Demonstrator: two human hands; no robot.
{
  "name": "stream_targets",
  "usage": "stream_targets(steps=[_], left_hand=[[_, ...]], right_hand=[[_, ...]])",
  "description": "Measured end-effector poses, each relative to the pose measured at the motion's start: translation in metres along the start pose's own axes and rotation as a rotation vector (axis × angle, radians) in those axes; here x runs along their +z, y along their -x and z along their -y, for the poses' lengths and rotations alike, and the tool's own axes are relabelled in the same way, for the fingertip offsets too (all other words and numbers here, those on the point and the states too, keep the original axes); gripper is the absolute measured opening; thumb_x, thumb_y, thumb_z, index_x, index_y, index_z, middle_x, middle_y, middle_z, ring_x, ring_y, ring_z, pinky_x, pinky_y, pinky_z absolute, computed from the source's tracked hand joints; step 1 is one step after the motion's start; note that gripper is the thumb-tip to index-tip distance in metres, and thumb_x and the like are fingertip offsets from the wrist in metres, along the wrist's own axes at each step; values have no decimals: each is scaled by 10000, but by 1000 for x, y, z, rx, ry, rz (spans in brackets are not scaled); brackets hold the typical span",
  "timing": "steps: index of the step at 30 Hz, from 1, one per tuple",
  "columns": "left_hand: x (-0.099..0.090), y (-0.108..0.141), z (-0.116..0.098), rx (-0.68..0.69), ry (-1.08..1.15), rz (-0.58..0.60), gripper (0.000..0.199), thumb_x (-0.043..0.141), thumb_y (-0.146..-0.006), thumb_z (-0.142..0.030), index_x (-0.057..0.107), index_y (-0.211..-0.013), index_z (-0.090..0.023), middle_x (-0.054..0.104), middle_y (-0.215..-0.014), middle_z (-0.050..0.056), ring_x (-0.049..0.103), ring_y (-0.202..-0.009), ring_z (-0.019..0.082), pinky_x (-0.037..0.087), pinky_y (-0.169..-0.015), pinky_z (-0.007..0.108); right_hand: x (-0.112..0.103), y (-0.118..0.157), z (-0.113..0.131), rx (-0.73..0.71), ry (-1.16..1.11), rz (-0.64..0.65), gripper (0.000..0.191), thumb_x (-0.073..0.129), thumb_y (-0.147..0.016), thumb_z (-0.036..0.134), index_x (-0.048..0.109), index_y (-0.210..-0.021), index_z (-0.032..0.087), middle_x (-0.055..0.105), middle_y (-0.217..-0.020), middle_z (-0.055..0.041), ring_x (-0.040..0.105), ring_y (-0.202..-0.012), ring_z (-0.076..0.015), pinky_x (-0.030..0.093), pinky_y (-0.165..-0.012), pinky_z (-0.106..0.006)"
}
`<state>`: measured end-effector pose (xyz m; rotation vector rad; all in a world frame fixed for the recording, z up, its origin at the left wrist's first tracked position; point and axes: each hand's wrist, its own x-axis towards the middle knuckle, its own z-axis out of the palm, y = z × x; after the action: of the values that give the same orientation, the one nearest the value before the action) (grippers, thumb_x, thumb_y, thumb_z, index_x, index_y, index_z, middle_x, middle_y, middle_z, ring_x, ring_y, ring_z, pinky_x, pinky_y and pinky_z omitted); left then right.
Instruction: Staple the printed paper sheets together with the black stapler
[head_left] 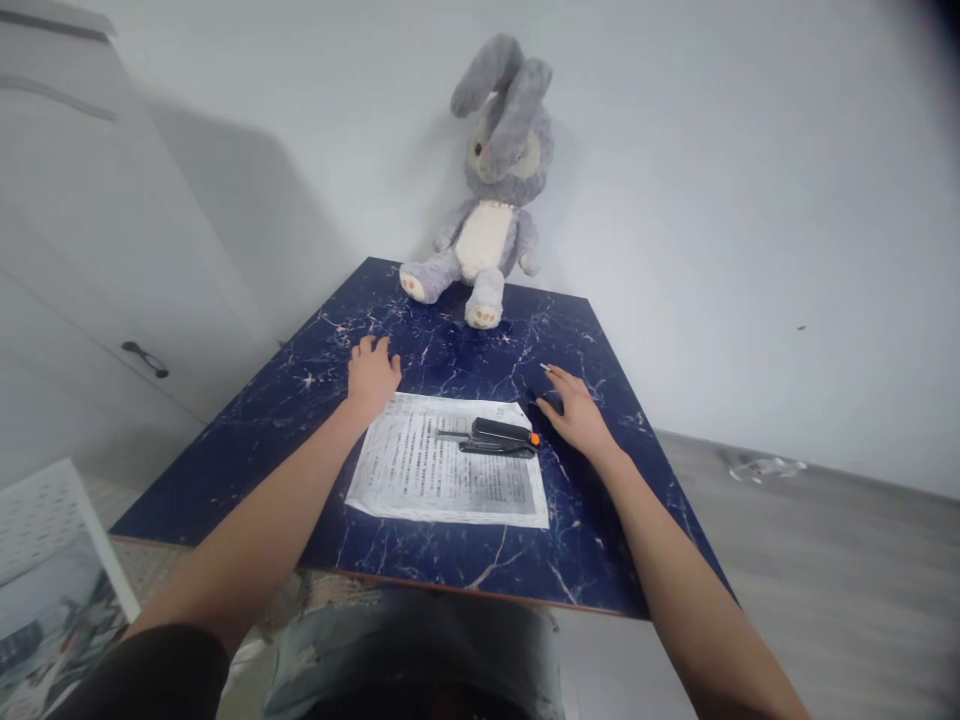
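My left hand (373,372) rests on the blue marbled table just beyond the upper left corner of the printed papers (405,480). Its fingers are spread and it holds nothing. To the right of the sheets lies my right hand (573,408), palm down, with thumb and fingers apart. A small pale bit shows at one of its fingertips; I cannot tell whether it is a nail. Between the hands, a black stapler (501,432) with an orange end sits on the papers' upper right part. A thin metal piece sticks out from its left side.
A grey plush rabbit (487,240) sits at the back of the table (442,550), against the wall. On the left stand a white cabinet (90,250) and a white-framed item (82,520). A clear plastic-looking thing (765,468) lies on the floor at right.
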<state>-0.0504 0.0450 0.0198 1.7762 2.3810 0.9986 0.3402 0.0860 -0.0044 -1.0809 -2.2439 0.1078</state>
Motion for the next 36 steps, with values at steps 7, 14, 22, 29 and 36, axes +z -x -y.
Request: stream_targets(steps=[7, 14, 22, 29, 36], left_hand=[[5, -4, 8, 74, -171, 121, 316, 513, -938, -170, 777, -1100, -110, 712, -1147, 216, 625, -1114, 355, 475, -1004, 466], [6, -8, 12, 57, -123, 62, 375, 495, -911, -61, 754, -1177, -115, 722, -1022, 181, 678, -931, 298, 523, -891, 422], [14, 11, -27, 348, 550, -10, 218, 587, -947, -185, 797, -1001, -204, 698, -1026, 73, 663, -945, 199, 535, -912, 349], [22, 41, -57, 365, 1040, 361, 137, 785, -838, -291, 743, -894, -174, 693, -956, 58, 681, -854, 170, 569, -800, 315], [11, 37, -50, 645, 887, 595, 141, 805, -828, -288, 739, -771, -177, 704, -889, 56, 671, -815, 158, 568, -772, 305]], right_hand=[[11, 3, -24, 72, 61, 126, 472, 547, -1007, 479, 654, -1341, 164, 513, -1551, -196, 514, -1405, -363, 400, -1161, -636], [-9, -6, 46, 10, -226, -119, 305, 499, -1051, 414, 718, -1128, 217, 719, -1226, -121, 648, -1195, -285, 475, -1096, -539], [-2, -1, 98, -361, -339, 302, 481, 637, -990, 404, 540, -1429, 234, 660, -1320, -130, 613, -1215, -300, 506, -1062, -503], [4, 0, 92, -317, -351, 292, 408, 641, -990, 363, 570, -1372, 238, 671, -1259, -117, 635, -1149, -281, 534, -1027, -479], [4, 1, 89, -277, -364, 281, 388, 655, -973, 347, 596, -1345, 255, 675, -1225, -100, 658, -1114, -263, 560, -987, -438]])
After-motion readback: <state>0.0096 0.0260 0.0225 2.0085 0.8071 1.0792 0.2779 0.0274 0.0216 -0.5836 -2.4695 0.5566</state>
